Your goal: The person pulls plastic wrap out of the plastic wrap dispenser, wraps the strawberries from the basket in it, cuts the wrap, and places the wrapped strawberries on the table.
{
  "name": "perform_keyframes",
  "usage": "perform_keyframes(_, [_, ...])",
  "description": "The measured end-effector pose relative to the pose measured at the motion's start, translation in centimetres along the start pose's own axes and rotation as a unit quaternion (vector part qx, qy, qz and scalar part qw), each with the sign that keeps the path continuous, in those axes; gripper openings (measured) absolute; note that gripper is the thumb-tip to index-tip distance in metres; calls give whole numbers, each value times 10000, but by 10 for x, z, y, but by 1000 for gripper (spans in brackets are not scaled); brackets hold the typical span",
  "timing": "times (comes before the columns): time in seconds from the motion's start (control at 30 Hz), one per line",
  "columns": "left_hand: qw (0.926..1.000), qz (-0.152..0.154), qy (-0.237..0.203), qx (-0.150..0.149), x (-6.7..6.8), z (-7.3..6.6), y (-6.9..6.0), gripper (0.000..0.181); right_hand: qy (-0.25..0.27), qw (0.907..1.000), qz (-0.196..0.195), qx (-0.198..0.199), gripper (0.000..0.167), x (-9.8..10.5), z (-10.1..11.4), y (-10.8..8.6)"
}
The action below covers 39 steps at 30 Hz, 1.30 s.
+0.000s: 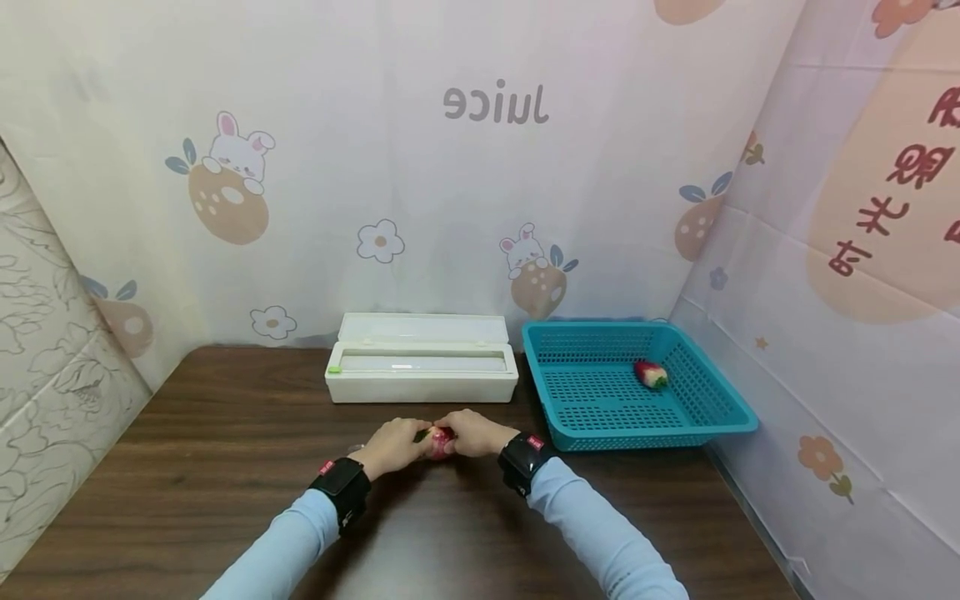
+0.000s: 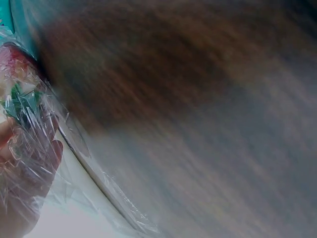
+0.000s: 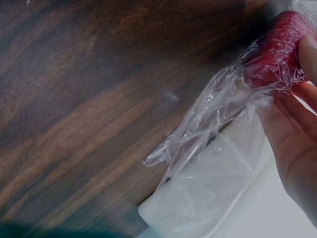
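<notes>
A red strawberry [image 1: 440, 443] with a pale, green-leaved end is wrapped in clear cling film [image 3: 198, 124] between my two hands, just above the table. My left hand [image 1: 393, 447] holds it at the leafy end. In the left wrist view the film [image 2: 34, 139] drapes over that hand's fingers [image 2: 54, 153] and the green leaves [image 2: 22, 101]. From the other side my right hand [image 1: 474, 433] grips the red end, thumb against the film-covered strawberry [image 3: 280, 49]. Loose crumpled film trails off from it in the right wrist view.
Behind the hands stands a white cling film dispenser box [image 1: 423, 387] with its lid [image 1: 423, 327] raised. A teal plastic basket [image 1: 558, 417] is at the right, holding another strawberry [image 1: 651, 375]. Printed cloth [image 1: 450, 183] hangs behind the dark wooden table [image 1: 225, 467].
</notes>
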State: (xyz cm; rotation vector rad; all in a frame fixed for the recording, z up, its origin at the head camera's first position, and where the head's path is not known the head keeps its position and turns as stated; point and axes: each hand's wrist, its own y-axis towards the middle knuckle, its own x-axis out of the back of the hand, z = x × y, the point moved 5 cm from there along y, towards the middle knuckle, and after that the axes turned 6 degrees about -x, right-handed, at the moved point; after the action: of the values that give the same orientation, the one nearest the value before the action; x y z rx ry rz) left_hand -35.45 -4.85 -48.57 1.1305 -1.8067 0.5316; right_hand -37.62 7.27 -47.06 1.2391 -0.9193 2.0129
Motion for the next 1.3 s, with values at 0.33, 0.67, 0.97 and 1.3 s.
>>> perform_keyframes(0.33, [9986,2,-214,-474,3,-2,-11,46,852,9939,-544,-440,51,-6,-5,-13])
perform_keyframes(0.67, [9957,-851,-362,63,37,18,-35,20,398,9914,-1222,-233,55,-3,-2,-35])
perform_keyframes(0.97, [9890,-1080,-901,465,51,31,-41,11,518,9896,-1325,-224,53,-4,-6,-49])
perform_keyframes(1.3, [9385,-836,-2830,1796,49,49,-47,22,591,9840,-1675,111,50,-2,-7,-61])
